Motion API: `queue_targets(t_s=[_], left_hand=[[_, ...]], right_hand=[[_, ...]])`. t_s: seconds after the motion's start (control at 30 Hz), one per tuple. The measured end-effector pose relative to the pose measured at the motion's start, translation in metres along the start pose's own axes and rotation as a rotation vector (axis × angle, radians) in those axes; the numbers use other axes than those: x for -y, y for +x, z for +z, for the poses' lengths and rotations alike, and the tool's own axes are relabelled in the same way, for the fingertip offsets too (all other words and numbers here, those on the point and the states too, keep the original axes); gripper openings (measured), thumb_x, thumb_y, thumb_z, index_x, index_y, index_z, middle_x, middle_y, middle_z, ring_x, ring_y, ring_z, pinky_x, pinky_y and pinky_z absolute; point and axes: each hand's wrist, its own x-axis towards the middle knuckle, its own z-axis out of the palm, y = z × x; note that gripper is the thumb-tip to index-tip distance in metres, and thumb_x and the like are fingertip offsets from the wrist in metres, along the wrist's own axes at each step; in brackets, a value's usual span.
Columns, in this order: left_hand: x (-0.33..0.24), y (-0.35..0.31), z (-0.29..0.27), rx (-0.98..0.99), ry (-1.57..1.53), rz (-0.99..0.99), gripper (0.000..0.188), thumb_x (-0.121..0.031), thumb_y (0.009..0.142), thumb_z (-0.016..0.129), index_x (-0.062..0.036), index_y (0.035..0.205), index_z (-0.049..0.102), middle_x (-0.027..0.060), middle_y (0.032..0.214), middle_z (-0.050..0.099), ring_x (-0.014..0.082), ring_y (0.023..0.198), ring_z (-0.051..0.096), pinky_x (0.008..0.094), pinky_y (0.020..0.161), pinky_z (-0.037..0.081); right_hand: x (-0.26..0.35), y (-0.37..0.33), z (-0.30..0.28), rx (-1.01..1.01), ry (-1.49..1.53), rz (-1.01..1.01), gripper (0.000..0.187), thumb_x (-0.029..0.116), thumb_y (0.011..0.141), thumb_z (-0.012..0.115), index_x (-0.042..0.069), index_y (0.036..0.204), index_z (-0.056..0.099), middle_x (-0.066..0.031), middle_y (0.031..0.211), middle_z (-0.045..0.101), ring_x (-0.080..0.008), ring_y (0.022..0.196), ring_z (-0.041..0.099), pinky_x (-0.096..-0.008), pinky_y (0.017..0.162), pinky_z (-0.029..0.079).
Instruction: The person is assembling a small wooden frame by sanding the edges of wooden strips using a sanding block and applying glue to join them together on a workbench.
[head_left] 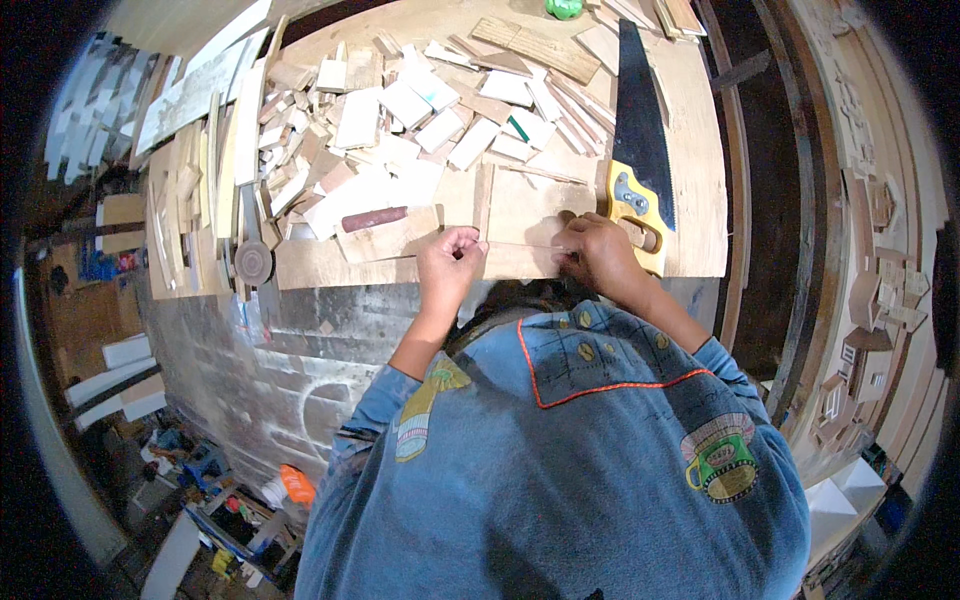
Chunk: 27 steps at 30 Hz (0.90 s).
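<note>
The left hand (449, 262) and the right hand (600, 258) work at the near edge of the bench (700, 150), around its middle, right of centre. Between them lies a thin, pale panel (530, 208), close to that edge. A strip (484, 198) runs along the panel's left side, pointing away from the near edge, and a thin stick (545, 175) lies by its far side.

The left thumb and forefinger are narrow, curled into a ring with the tips close together at the strip's near end. The right fingers are bent and narrow at the panel's near right corner. Whether either hand grips the panel or only touches it, I cannot tell.

A saw (640, 130) lies along the bench's right edge, yellow handle toward the near right corner, just beside the right hand. Left of the left hand, a brown roll (375, 219) rests on a flat block (390, 240). Offcuts (400, 105), many of them white, pile up beyond, toward the far edge. A round, dark disc (255, 263) sits at the near edge, toward the left corner.
</note>
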Motion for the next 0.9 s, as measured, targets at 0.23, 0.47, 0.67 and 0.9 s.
queue_targets(t_s=[0.23, 0.47, 0.67, 0.9], left_hand=[[0.008, 0.001, 0.002, -0.039, 0.039, 0.027, 0.012, -0.003, 0.076, 0.073, -0.0006, 0.087, 0.067, -0.0003, 0.071, 0.063, 0.0057, 0.065, 0.053, 0.0226, 0.061, 0.045], [0.001, -0.003, 0.004, -0.05, -0.037, -0.037, 0.011, -0.003, 0.077, 0.072, 0.0002, 0.086, 0.067, -0.0008, 0.071, 0.062, 0.0053, 0.065, 0.054, 0.0214, 0.06, 0.044], [-0.016, -0.007, 0.002, -0.085, 0.055, -0.063, 0.011, -0.006, 0.077, 0.072, -0.0005, 0.086, 0.067, 0.0003, 0.068, 0.062, 0.0068, 0.062, 0.055, 0.0224, 0.059, 0.045], [-0.024, -0.01, 0.003, -0.131, 0.117, -0.063, 0.013, -0.011, 0.08, 0.072, -0.0007, 0.085, 0.068, 0.0046, 0.069, 0.064, 0.009, 0.061, 0.057, 0.025, 0.058, 0.046]], right_hand=[[-0.033, 0.036, -0.047, -0.243, -0.053, 0.008, 0.017, 0.015, 0.072, 0.075, 0.005, 0.085, 0.07, -0.0135, 0.081, 0.065, -0.0297, 0.075, 0.063, -0.0381, 0.067, 0.051], [-0.157, 0.192, -0.16, -0.713, 0.094, 0.374, 0.044, 0.038, 0.078, 0.071, 0.008, 0.111, 0.068, -0.0089, 0.077, 0.068, -0.0239, 0.071, 0.066, -0.0358, 0.065, 0.052], [-0.175, 0.262, -0.166, -0.456, 0.477, 0.463, 0.04, 0.036, 0.082, 0.071, 0.007, 0.109, 0.071, 0.0011, 0.064, 0.057, -0.0074, 0.056, 0.049, -0.0253, 0.049, 0.039], [-0.194, 0.286, -0.166, -0.41, -0.155, 0.316, 0.039, 0.044, 0.086, 0.063, 0.01, 0.103, 0.072, -0.0091, 0.078, 0.07, -0.0203, 0.07, 0.065, -0.0345, 0.068, 0.049]])
